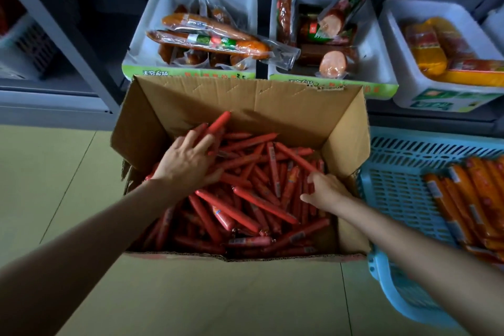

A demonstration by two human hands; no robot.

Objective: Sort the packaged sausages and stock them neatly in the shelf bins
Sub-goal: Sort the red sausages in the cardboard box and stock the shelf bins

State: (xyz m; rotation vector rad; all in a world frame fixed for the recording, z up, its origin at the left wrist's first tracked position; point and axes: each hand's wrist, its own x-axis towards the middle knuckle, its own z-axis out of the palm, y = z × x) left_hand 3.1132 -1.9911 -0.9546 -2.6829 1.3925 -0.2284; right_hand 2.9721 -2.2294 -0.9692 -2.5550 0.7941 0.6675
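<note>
Far left of the frame we see a grey shelf frame [68,35] with dim baskets behind it, too dark to tell contents. Lower left, yellowish floor [54,172].

Left of centre, our left hand [188,161] reaches into the open cardboard box [245,101], palm down on the pile of red stick sausages [245,207], fingers spread over a few; one raised red sausage [219,123] sticks up past the fingertips toward the box's back wall. We cannot tell if the fingers actually grip it or just press on it.

Above the box, upper centre-left, a white shelf bin [169,3] holds long vacuum-packed sausages [207,41], lying crosswise, one overhanging the right rim. Just beside it, upper centre, a second white bin [381,68] holds shorter chunky packaged sausages [332,22], some leaning, some flat.

Centre-right, our right hand [327,191] sits at the box's right side, fingers curled down among the red sausages, touching the end of one long stick; whether it grips is hidden.

Upper right, a third white bin [395,35] holds yellow-and-red wrapped sausages [436,46]. Lower right, a blue plastic basket [395,185], touching the box's right wall, holds orange stick sausages [469,199] lined up roughly parallel.
</note>
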